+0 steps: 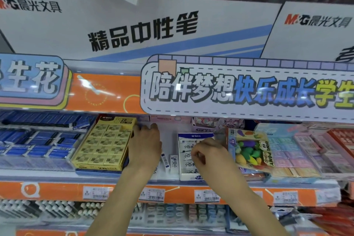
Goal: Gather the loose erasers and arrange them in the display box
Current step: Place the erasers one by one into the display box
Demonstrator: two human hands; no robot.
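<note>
Two loose erasers (168, 160) lie on shelf (168, 178) btwn hands, just left of white box (188, 159). R hand (207, 154) curled over box, fingertips pinched; can't tell on what. L hand (146, 143) spread, touching yellow box (103, 145).

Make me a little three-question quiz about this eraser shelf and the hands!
1. True or false: the yellow eraser box sits left of the white display box.
2. Which hand is over the white display box: A) left hand B) right hand?
3. Fill in: the loose erasers lie on the shelf between the two ____.

Key: 1 true; 2 B; 3 hands.
</note>
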